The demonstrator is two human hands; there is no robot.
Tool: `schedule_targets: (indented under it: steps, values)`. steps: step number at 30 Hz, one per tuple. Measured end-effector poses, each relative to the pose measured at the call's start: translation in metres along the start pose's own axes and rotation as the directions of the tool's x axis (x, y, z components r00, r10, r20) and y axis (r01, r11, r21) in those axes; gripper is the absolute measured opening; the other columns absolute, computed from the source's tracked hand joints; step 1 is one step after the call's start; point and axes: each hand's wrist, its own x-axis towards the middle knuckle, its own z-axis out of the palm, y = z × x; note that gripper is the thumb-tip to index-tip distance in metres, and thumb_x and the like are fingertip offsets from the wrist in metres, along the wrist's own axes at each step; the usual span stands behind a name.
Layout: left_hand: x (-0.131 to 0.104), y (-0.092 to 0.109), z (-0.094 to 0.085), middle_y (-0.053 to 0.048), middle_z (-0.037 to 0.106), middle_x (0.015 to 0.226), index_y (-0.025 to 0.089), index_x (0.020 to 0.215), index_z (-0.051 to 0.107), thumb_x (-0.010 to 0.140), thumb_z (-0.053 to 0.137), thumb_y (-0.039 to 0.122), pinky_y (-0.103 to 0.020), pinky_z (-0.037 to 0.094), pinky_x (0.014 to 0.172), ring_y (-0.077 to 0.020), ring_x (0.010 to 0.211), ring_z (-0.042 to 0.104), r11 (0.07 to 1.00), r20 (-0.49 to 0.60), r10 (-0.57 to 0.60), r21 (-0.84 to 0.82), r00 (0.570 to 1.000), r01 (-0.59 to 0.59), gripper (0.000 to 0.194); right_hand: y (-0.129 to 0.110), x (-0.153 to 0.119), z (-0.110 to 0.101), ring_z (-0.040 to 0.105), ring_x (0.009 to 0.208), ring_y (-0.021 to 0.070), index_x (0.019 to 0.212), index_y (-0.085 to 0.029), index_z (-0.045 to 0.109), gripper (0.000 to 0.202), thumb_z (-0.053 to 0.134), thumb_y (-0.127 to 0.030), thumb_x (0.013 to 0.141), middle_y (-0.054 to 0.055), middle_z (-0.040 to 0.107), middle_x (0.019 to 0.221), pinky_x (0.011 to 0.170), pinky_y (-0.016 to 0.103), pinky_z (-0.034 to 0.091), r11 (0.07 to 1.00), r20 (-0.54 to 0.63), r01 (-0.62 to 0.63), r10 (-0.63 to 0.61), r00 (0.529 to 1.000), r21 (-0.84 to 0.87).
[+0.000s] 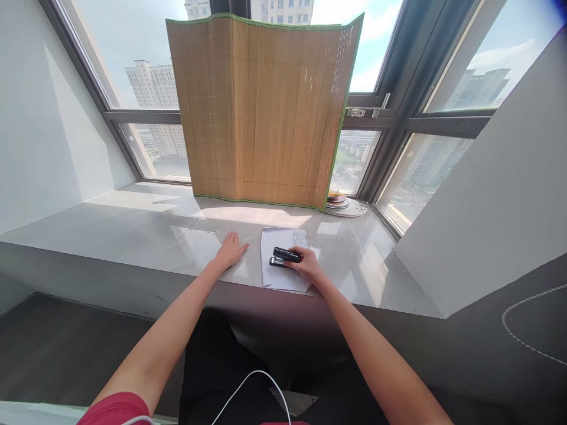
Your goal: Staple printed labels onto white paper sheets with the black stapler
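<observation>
A black stapler lies over white sheets of paper on the grey tiled sill. My right hand is closed round the stapler's right end, and its other end points left. The paper has a dark printed or scribbled patch at its upper right. To the left of the paper, my left hand rests flat on the sill with its fingers spread and nothing in it.
Behind the paper a bamboo mat with green edging stands against the window. Several stacked plates sit at its lower right. The sill's front edge runs below my hands, and a white cable loops over my lap.
</observation>
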Motion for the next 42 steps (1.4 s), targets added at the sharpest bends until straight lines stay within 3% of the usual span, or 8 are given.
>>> schedule_targets:
  steps: [4, 11, 14, 17, 23, 31, 36, 42]
  values:
    - [0.027, 0.039, 0.01, -0.025, 0.025, 0.173, 0.001, 0.163, 0.033, 0.103, 0.039, 0.058, -0.05, 0.022, 0.133, -0.0365, 0.164, 0.019, 0.985, 0.078, 0.153, -0.088, 0.985, -0.146, 0.083, 0.009, -0.009, -0.015, 0.066, 0.085, 0.0222, 0.099, -0.023, 0.077, 0.032, 0.083, -0.039, 0.071, 0.001, 0.076, 0.091, 0.08, 0.033, 0.048, 1.0, -0.045, -0.014, 0.014, 0.999, 0.005]
    - [0.056, 0.077, 0.007, -0.029, 0.03, 0.171, 0.002, 0.159, 0.039, 0.103, 0.037, 0.034, -0.058, 0.022, 0.131, -0.0367, 0.165, 0.019, 0.978, 0.013, 0.124, -0.169, 0.992, -0.12, 0.064, 0.016, -0.006, -0.014, 0.066, 0.086, 0.0223, 0.106, -0.024, 0.078, 0.039, 0.083, -0.043, 0.073, 0.001, 0.076, 0.093, 0.08, 0.033, 0.048, 0.999, -0.035, 0.025, -0.026, 0.999, -0.024]
    - [0.036, 0.075, 0.002, -0.025, 0.03, 0.173, 0.003, 0.16, 0.039, 0.103, 0.029, 0.025, -0.055, 0.021, 0.132, -0.0331, 0.166, 0.017, 0.969, -0.096, 0.094, -0.219, 0.991, -0.113, 0.061, 0.012, -0.008, -0.016, 0.066, 0.091, 0.024, 0.109, -0.025, 0.079, 0.044, 0.085, -0.047, 0.071, 0.004, 0.076, 0.099, 0.082, 0.035, 0.049, 0.999, -0.064, 0.024, -0.027, 0.998, -0.045]
    - [0.002, 0.078, 0.005, -0.02, 0.052, 0.16, 0.01, 0.151, 0.053, 0.104, 0.027, 0.026, -0.05, 0.031, 0.129, -0.031, 0.155, 0.043, 0.908, -0.217, 0.051, -0.396, 0.975, -0.135, 0.056, 0.005, -0.01, -0.019, 0.064, 0.101, 0.0267, 0.107, -0.027, 0.081, 0.038, 0.075, -0.055, 0.084, 0.008, 0.076, 0.108, 0.09, 0.039, 0.049, 0.998, -0.189, 0.051, -0.059, 0.98, -0.043]
    - [-0.055, 0.097, 0.028, -0.014, 0.056, 0.159, 0.021, 0.141, 0.064, 0.097, 0.056, 0.039, -0.05, 0.029, 0.13, -0.032, 0.151, 0.047, 0.842, -0.099, 0.286, -0.45, 0.953, -0.299, 0.048, 0.005, -0.02, -0.034, 0.054, 0.069, 0.0216, 0.078, -0.02, 0.077, 0.043, 0.056, -0.055, 0.094, 0.004, 0.063, 0.066, 0.07, 0.035, 0.042, 0.999, -0.552, -0.052, 0.048, 0.832, 0.008]
    - [-0.056, 0.103, 0.029, -0.019, 0.056, 0.157, 0.015, 0.14, 0.063, 0.094, 0.057, 0.032, -0.049, 0.031, 0.129, -0.033, 0.149, 0.049, 0.891, -0.127, 0.274, -0.339, 0.953, -0.301, 0.049, 0.019, -0.033, -0.038, 0.058, 0.081, 0.0214, 0.115, -0.026, 0.081, 0.043, 0.08, -0.043, 0.076, 0.002, 0.065, 0.085, 0.083, 0.036, 0.047, 0.975, -0.205, 0.015, -0.062, 0.977, -0.223]
    - [-0.056, 0.099, 0.023, -0.016, 0.059, 0.156, 0.019, 0.137, 0.066, 0.093, 0.061, 0.04, -0.052, 0.033, 0.129, -0.0342, 0.15, 0.049, 0.875, -0.085, 0.317, -0.358, 0.945, -0.326, 0.05, 0.022, -0.028, -0.034, 0.061, 0.088, 0.0236, 0.113, -0.025, 0.081, 0.037, 0.073, -0.034, 0.078, 0.004, 0.067, 0.092, 0.091, 0.039, 0.049, 0.959, -0.237, -0.005, -0.065, 0.969, -0.283]
    - [-0.057, 0.102, 0.013, -0.014, 0.063, 0.15, 0.021, 0.135, 0.067, 0.094, 0.058, 0.04, -0.051, 0.036, 0.126, -0.0331, 0.145, 0.053, 0.847, -0.07, 0.33, -0.418, 0.941, -0.328, 0.046, 0.022, -0.029, -0.046, 0.056, 0.075, 0.0211, 0.106, -0.022, 0.082, 0.045, 0.061, -0.057, 0.086, 0.005, 0.069, 0.083, 0.078, 0.035, 0.048, 0.992, -0.336, -0.081, 0.046, 0.941, -0.092]
